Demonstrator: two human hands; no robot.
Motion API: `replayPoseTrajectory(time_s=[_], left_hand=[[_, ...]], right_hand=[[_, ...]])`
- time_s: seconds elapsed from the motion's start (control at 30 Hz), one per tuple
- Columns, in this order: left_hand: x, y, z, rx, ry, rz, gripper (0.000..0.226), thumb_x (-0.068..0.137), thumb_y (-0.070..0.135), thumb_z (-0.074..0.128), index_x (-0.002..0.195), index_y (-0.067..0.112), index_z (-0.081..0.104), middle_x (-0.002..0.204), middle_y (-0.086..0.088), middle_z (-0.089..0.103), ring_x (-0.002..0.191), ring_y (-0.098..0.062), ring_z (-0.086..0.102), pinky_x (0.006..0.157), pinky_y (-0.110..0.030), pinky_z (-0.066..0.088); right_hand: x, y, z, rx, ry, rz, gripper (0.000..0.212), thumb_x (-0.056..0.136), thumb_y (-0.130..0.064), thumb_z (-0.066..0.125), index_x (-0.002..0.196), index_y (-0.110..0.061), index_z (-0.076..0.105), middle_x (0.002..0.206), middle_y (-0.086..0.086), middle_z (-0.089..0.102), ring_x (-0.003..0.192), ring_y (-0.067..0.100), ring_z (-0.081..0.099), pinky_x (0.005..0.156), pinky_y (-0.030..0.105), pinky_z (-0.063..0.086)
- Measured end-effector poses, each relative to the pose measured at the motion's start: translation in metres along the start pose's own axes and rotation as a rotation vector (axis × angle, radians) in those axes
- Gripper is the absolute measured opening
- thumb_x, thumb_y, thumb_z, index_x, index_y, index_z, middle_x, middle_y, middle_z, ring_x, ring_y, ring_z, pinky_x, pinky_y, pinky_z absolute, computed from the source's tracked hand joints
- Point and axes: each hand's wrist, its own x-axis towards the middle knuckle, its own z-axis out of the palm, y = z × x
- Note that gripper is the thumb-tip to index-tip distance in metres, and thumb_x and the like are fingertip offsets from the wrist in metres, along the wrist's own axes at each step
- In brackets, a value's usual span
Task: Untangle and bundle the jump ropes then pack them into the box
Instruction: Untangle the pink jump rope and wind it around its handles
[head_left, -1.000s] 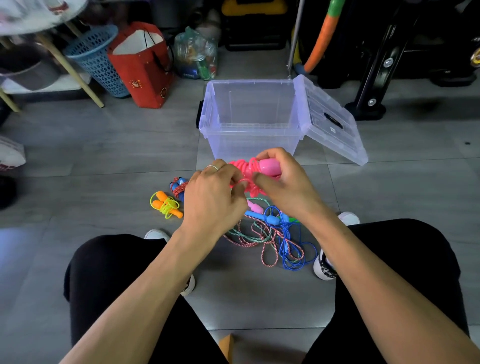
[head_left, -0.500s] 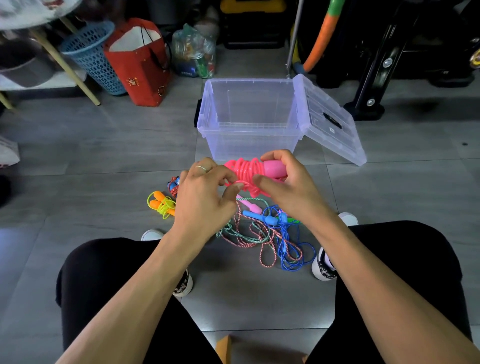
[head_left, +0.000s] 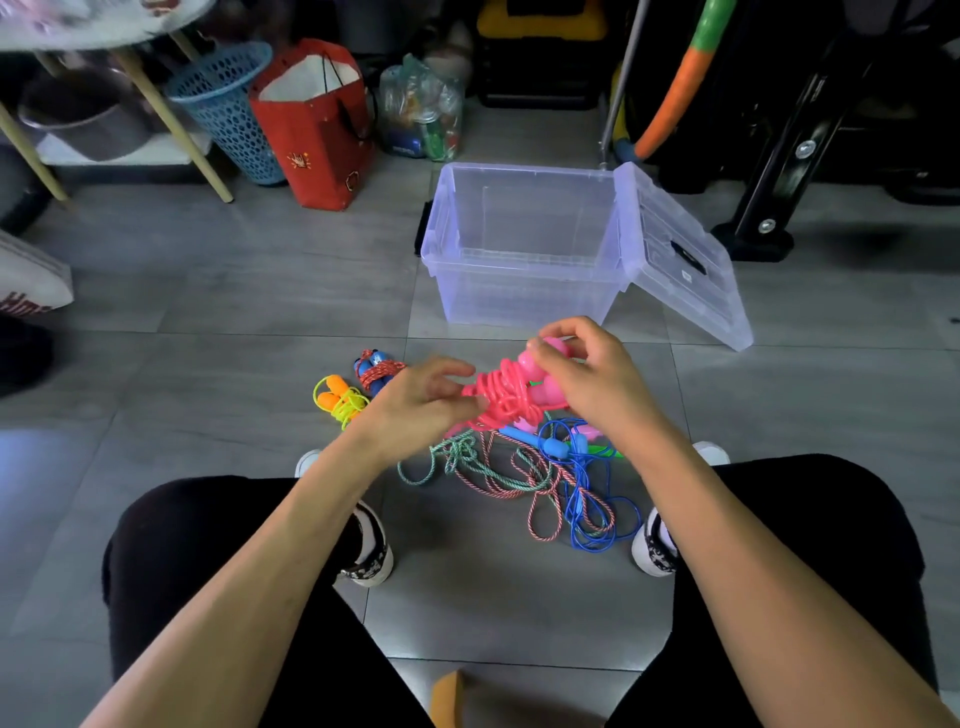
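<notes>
Pink jump rope (head_left: 506, 397), mid-frame, is light, springy plastic cord that wants to uncoil. Right hand (head_left: 587, 379) pinches its handles; left hand (head_left: 421, 400) is loose-fingered at the coils. I'd grab the wrapped middle.

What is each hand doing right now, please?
Left hand: fingers loosely open, touching the pink jump rope bundle's cord.
Right hand: closed on the pink jump rope's handles.

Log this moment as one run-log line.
step: bundling pink jump rope | right hand: holds handles | left hand: open beside coil | clear box: empty, lid open
</notes>
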Motion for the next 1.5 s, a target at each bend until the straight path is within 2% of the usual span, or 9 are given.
replayPoseTrajectory(time_s=[0.17, 0.3, 0.4, 0.5, 0.6, 0.83, 1.17, 1.37, 1.5], left_hand=[[-0.008, -0.027, -0.012, 0.039, -0.101, 0.099, 0.011, 0.095, 0.022, 0.063, 0.105, 0.025, 0.067, 0.083, 0.019, 0.071, 0.077, 0.009, 0.061, 0.073, -0.014, 0.046], [-0.012, -0.054, -0.023, 0.031, -0.144, 0.048, 0.047, 0.080, 0.053, 0.060, 0.101, 0.011, 0.066, 0.085, -0.007, 0.060, 0.082, -0.012, 0.053, 0.081, -0.036, 0.049], [-0.013, -0.080, -0.023, -0.146, -0.156, -0.033, 0.038, 0.086, 0.036, 0.063, 0.101, 0.002, 0.067, 0.086, -0.008, 0.062, 0.083, -0.014, 0.061, 0.085, -0.035, 0.055], [-0.015, -0.104, -0.019, -0.421, -0.032, -0.130, 0.017, 0.096, 0.014, 0.059, 0.105, 0.004, 0.069, 0.092, -0.011, 0.070, 0.083, -0.017, 0.069, 0.078, -0.025, 0.058], [-0.008, -0.131, -0.023, -0.716, 0.172, -0.290, 0.016, 0.097, 0.013, 0.055, 0.102, 0.003, 0.067, 0.086, -0.010, 0.072, 0.075, -0.020, 0.071, 0.069, -0.023, 0.059], [0.054, -0.236, -0.052, -1.109, 0.680, -0.632, 0.016, 0.098, 0.014, 0.057, 0.088, 0.001, 0.056, 0.089, -0.014, 0.059, 0.075, -0.021, 0.060, 0.048, -0.027, 0.057], [0.132, -0.323, -0.071, -1.111, 0.711, -0.708, 0.007, 0.100, 0.015, 0.051, 0.100, 0.009, 0.056, 0.103, -0.009, 0.060, 0.089, -0.018, 0.062, 0.064, -0.024, 0.056], [0.144, -0.328, -0.073, -1.210, 0.687, -0.720, 0.022, 0.101, 0.020, 0.050, 0.118, 0.005, 0.052, 0.097, -0.010, 0.061, 0.079, -0.017, 0.063, 0.067, -0.024, 0.058], [0.130, -0.320, -0.057, -1.086, 0.554, -0.850, 0.012, 0.099, 0.017, 0.054, 0.094, 0.007, 0.056, 0.080, -0.010, 0.058, 0.059, -0.018, 0.061, 0.043, -0.024, 0.051]], right_hand=[[0.010, -0.001, 0.019, 0.067, 0.001, 0.126, 0.019, 0.082, -0.039, 0.073, 0.090, -0.024, 0.065, 0.089, -0.004, 0.072, 0.082, 0.023, 0.070, 0.076, 0.044, 0.059], [0.018, -0.006, 0.041, 0.090, -0.031, 0.208, 0.021, 0.084, -0.035, 0.073, 0.095, -0.017, 0.068, 0.085, -0.001, 0.069, 0.065, 0.015, 0.061, 0.049, 0.019, 0.043], [0.025, -0.005, 0.063, 0.033, -0.075, 0.234, 0.022, 0.084, -0.036, 0.072, 0.091, -0.015, 0.069, 0.080, 0.004, 0.068, 0.060, 0.015, 0.059, 0.048, 0.022, 0.041], [0.035, -0.001, 0.082, 0.086, -0.115, 0.309, 0.021, 0.088, -0.034, 0.069, 0.086, -0.013, 0.066, 0.072, 0.008, 0.066, 0.052, 0.016, 0.056, 0.043, 0.023, 0.043], [0.048, 0.007, 0.104, 0.109, -0.179, 0.361, 0.023, 0.090, -0.033, 0.066, 0.095, -0.011, 0.065, 0.087, 0.008, 0.066, 0.071, 0.018, 0.063, 0.056, 0.030, 0.050], [0.072, 0.050, 0.158, -0.211, -0.380, 0.409, 0.012, 0.086, -0.029, 0.068, 0.082, -0.019, 0.063, 0.079, 0.002, 0.072, 0.066, 0.014, 0.067, 0.062, 0.030, 0.054], [0.118, 0.102, 0.208, -0.499, -0.446, 0.355, 0.008, 0.079, -0.025, 0.071, 0.077, -0.022, 0.064, 0.068, -0.005, 0.070, 0.072, 0.018, 0.072, 0.081, 0.046, 0.057], [0.121, 0.100, 0.217, -0.521, -0.467, 0.357, 0.011, 0.086, -0.023, 0.068, 0.095, -0.018, 0.067, 0.088, 0.004, 0.074, 0.085, 0.019, 0.072, 0.071, 0.023, 0.053], [0.106, 0.099, 0.207, -0.516, -0.445, 0.343, 0.009, 0.087, -0.019, 0.067, 0.095, -0.015, 0.067, 0.086, 0.006, 0.072, 0.087, 0.012, 0.067, 0.055, 0.002, 0.039]])
